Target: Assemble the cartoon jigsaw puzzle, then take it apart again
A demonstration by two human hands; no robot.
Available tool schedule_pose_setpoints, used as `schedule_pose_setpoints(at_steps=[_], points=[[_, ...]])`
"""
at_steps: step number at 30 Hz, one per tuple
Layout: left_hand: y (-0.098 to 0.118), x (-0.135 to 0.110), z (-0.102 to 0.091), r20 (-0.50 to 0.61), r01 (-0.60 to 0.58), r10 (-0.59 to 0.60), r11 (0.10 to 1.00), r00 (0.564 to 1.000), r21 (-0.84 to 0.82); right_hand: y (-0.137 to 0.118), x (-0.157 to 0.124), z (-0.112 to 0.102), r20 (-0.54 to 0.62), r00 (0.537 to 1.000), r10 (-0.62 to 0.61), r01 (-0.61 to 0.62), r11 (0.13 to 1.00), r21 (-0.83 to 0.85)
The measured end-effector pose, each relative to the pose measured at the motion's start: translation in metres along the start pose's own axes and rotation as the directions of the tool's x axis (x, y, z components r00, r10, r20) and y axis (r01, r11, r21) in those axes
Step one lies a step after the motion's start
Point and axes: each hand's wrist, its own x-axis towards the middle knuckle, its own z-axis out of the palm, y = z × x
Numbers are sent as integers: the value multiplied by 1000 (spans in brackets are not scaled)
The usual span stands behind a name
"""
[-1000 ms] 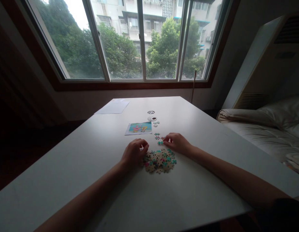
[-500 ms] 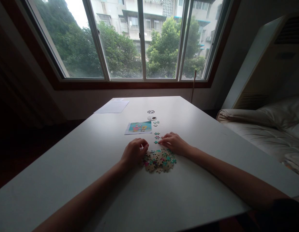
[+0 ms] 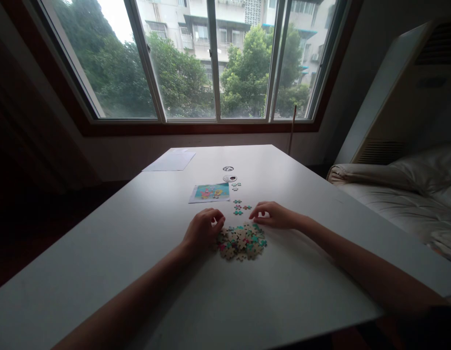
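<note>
A pile of jigsaw puzzle pieces [image 3: 242, 243] lies on the white table [image 3: 137, 262], some showing pale backs and others coloured faces. My left hand [image 3: 204, 227] rests at the pile's left edge, its fingers curled and thumb and forefinger closed at the tips. Whether a piece is between them is hidden. Just beyond the pile's right side, my right hand [image 3: 272, 215] is open, fingers apart, with nothing visible in it. Several sorted pieces [image 3: 238, 207] lie face up ahead of the pile, beside a cartoon picture sheet [image 3: 211, 192].
Farther up are a few more pieces [image 3: 236, 186] and two round black-and-white items [image 3: 230, 178]. White paper [image 3: 170, 160] lies at the far left corner. A window [image 3: 214, 73] faces the table, and a cushioned sofa [image 3: 393, 194] stands to the right.
My right hand has drawn back to the right from the sorted pieces, and its fingers have parted. The lowest green piece there sits slightly farther up. My left hand has stayed put.
</note>
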Motion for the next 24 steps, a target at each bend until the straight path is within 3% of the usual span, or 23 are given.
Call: schedule_pose_setpoints(at_steps=[4, 15, 24], points=[[1, 0, 0, 7, -4, 4, 1000, 1000, -10, 1, -9, -11, 151, 988, 14, -23, 998, 62], [0, 0, 0, 21, -11, 12, 999, 1000, -50, -7, -6, -8, 290, 931, 221, -281, 942, 183], [8, -1, 0, 48, -48, 55, 990, 997, -131, -10, -1, -12, 265, 958, 111, -233, 838, 493]])
